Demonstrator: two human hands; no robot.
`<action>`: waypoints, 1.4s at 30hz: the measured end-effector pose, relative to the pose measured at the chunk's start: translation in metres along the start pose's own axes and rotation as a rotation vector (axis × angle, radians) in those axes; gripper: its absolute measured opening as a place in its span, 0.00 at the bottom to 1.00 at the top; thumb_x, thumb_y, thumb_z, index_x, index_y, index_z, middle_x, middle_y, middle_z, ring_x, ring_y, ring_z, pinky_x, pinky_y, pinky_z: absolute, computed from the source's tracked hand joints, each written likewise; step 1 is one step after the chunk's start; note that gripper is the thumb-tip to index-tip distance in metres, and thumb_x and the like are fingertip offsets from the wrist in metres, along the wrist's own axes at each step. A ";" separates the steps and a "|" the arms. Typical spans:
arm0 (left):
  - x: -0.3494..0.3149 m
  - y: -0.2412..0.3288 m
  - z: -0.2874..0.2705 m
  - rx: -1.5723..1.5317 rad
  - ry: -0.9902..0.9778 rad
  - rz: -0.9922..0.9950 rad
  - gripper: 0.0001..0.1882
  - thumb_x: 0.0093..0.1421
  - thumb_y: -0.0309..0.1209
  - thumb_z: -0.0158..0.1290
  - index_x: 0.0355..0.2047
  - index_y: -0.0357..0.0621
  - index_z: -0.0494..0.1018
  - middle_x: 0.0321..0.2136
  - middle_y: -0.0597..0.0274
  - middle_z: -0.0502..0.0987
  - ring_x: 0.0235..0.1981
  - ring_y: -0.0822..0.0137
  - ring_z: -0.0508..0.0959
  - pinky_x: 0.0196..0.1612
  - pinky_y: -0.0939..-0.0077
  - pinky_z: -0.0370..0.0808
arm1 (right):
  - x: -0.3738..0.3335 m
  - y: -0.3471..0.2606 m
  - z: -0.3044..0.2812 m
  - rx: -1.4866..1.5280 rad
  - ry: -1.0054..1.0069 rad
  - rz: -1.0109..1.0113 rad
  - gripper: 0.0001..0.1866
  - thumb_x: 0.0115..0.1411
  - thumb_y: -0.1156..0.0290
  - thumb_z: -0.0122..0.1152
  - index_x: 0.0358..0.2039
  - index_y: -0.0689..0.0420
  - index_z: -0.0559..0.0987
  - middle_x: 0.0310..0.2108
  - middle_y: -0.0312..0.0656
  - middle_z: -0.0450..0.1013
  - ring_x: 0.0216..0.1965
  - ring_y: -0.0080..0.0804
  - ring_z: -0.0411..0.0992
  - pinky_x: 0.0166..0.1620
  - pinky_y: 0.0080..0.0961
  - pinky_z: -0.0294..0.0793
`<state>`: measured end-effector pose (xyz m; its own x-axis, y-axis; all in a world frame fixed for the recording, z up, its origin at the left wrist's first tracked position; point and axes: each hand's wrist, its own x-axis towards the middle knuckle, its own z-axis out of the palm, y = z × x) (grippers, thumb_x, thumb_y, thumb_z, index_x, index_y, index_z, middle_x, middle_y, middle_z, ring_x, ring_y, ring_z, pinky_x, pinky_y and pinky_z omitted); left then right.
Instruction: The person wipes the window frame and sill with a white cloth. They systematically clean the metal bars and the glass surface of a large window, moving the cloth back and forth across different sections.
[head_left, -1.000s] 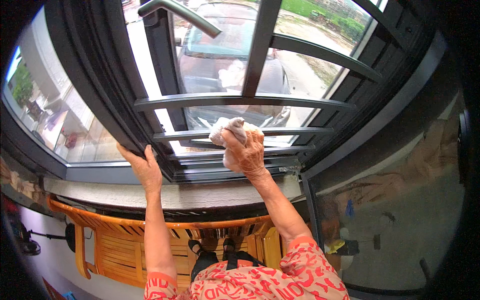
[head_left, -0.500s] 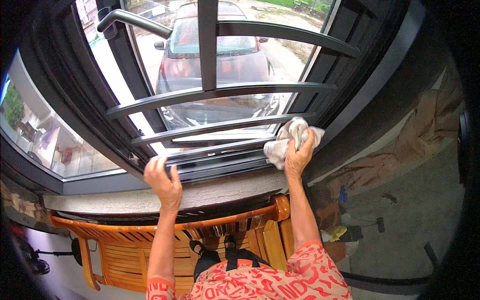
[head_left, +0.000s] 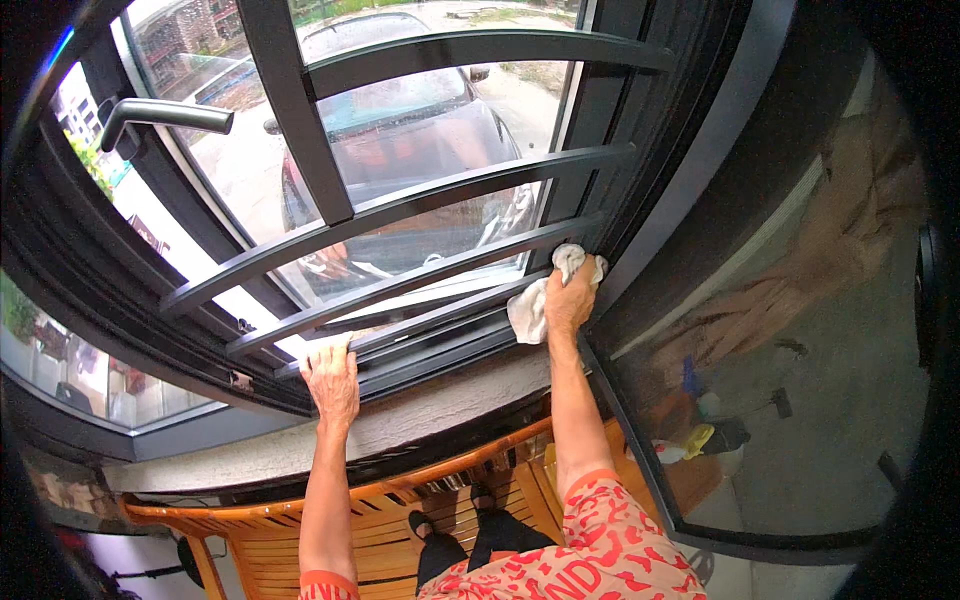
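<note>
A crumpled white-grey cloth (head_left: 528, 311) is bunched in my right hand (head_left: 571, 299), at the lower right corner of the dark window frame (head_left: 440, 362). Part of the cloth bulges above my fingers and part hangs to their left. My left hand (head_left: 331, 385) has its fingers close together and bent over the frame's lower edge; their tips are partly hidden. Dark horizontal bars (head_left: 400, 210) cross the window just above both hands. Below the frame runs a rough whitish sill (head_left: 390, 432).
A window handle (head_left: 170, 115) sticks out at upper left. On the right stands a dark-framed mesh panel (head_left: 770, 350). A slatted wooden bench (head_left: 290, 550) lies under my feet (head_left: 421, 524). Outside the window is a parked dark car (head_left: 400, 150).
My left hand has come down onto the frame's lower edge, its fingers closing together. The right hand has brought the cloth against the lower right corner. The view has tilted.
</note>
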<state>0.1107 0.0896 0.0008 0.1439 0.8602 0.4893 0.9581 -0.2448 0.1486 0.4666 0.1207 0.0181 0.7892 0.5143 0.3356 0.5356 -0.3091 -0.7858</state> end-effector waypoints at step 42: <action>0.009 -0.018 0.000 -0.077 -0.024 0.190 0.18 0.58 0.31 0.53 0.50 0.54 0.69 0.39 0.65 0.72 0.44 0.61 0.70 0.48 0.62 0.58 | -0.106 -0.029 0.045 0.096 0.021 -0.302 0.28 0.58 0.73 0.58 0.61 0.55 0.67 0.52 0.57 0.60 0.51 0.49 0.68 0.46 0.35 0.76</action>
<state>0.0950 0.1018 0.0021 0.3269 0.8055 0.4942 0.8916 -0.4363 0.1214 0.3541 0.1114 -0.0176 0.6053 0.5540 0.5715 0.7168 -0.0671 -0.6941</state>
